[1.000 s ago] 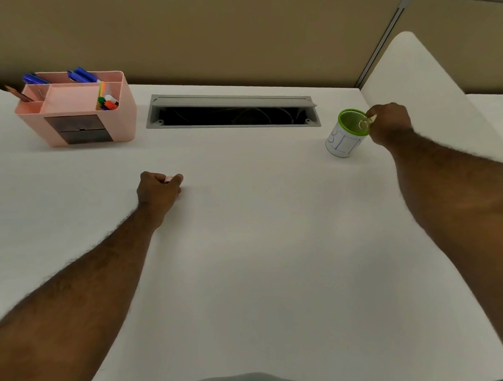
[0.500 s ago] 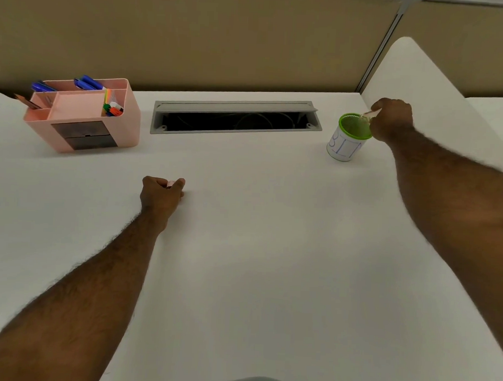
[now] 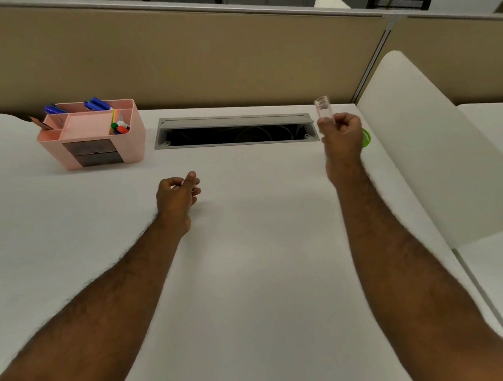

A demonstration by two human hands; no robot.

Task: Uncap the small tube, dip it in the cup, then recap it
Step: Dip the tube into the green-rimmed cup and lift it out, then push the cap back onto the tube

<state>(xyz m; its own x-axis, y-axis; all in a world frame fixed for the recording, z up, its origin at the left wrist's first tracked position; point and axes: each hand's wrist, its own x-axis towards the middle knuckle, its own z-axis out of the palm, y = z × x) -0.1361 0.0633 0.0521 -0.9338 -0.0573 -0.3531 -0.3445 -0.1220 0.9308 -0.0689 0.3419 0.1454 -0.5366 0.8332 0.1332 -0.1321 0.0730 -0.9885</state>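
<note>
- Fingers of the right hand pinched the small tube, open mouth up, above the cup (mostly hidden behind that hand).
- Left hand fingers were curled shut, presumably on the cap, which could not be seen.
- Recapping looked next: bringing both hands together.

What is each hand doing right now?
Left hand: fingers pinched shut on something small; cannot tell what.
Right hand: closed on the small clear plastic tube, held mouth-up.
</note>
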